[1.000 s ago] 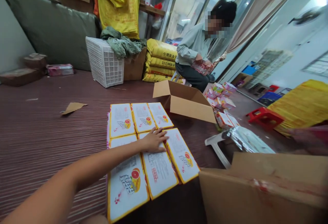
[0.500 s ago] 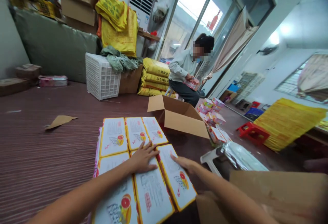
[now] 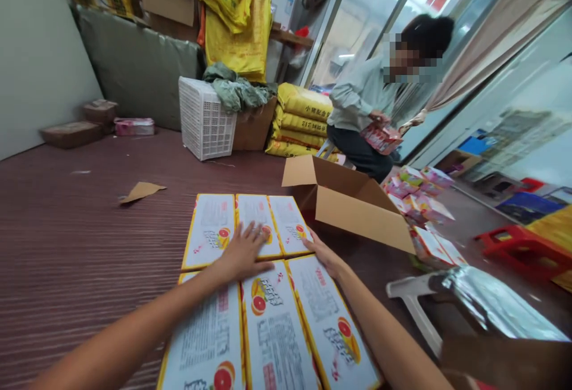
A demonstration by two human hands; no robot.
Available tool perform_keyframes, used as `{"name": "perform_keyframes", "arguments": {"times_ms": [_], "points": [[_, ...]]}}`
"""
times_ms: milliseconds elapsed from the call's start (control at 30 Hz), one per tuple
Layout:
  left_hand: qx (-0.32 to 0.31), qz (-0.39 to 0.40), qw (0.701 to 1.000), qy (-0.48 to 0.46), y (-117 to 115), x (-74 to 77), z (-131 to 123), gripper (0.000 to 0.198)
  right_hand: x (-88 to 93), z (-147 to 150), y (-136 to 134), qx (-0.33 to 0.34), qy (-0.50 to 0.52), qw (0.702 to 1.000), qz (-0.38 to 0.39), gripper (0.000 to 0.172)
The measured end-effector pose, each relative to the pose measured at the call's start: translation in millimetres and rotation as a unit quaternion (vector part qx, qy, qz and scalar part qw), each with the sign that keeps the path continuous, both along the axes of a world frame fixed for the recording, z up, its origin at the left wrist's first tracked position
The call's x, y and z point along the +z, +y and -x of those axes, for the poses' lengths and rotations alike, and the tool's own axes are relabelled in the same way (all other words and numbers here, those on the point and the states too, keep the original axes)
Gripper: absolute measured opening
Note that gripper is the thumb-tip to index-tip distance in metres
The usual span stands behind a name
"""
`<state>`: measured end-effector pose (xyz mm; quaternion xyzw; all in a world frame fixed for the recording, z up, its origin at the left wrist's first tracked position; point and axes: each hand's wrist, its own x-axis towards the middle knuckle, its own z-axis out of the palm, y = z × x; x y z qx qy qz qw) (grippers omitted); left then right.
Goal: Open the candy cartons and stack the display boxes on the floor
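Note:
Several white cartons [image 3: 281, 348] with yellow edges and a grapefruit print lie packed together in two rows. My left hand [image 3: 245, 254] rests palm down with spread fingers, across the seam between a front carton and the far middle carton [image 3: 250, 214]. At the right side of the block, my right hand [image 3: 325, 256] touches the near corner of the far right carton [image 3: 288, 214]. Its thumb lies by the top edge, and its other fingers are partly hidden along the side.
An open cardboard box [image 3: 357, 220] stands beyond the cartons. A seated person [image 3: 361, 104] holds a printed box [image 3: 382, 138]. Small packages [image 3: 415, 190] are piled at the right, behind a white stool [image 3: 487, 300]. A white crate [image 3: 208, 119] and yellow sacks [image 3: 299, 119] stand at the back.
The view has shifted, so the background sits differently. My right hand has slid from the near right carton to the far right one. My left hand has moved slightly forward over the cartons.

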<state>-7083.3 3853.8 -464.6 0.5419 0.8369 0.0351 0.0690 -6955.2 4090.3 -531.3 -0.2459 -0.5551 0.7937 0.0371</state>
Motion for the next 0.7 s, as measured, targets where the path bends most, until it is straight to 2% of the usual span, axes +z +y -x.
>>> {"name": "perform_keyframes", "arguments": {"times_ms": [100,300,367,467,567,633,700], "points": [[0.059,0.014,0.998,0.012,-8,-1.5,19,0.102,-1.1,5,4,0.038,-0.018,0.999,0.029,0.088],[0.056,0.010,0.998,0.016,-6,-6.3,20,0.105,-15.6,16,13,0.035,-0.013,0.999,-0.010,0.080],[0.055,0.009,0.998,0.021,-4,-5.9,19,0.104,-20.6,19,15,0.019,-0.004,0.998,-0.059,0.078],[0.057,0.016,0.998,0.023,-1,-2.1,18,0.100,-19.0,22,19,-0.008,-0.072,0.973,-0.221,0.070],[0.062,0.037,0.997,0.020,3,7.8,18,0.095,2.3,22,15,-0.038,-0.164,0.920,-0.354,0.076],[0.066,0.063,0.996,0.010,6,21.4,19,0.092,28.4,16,4,-0.096,-0.160,0.907,-0.378,0.084],[0.068,0.106,0.992,-0.014,10,44.8,19,0.091,61.3,-1,-17,-0.164,-0.134,0.908,-0.361,0.088]]}}
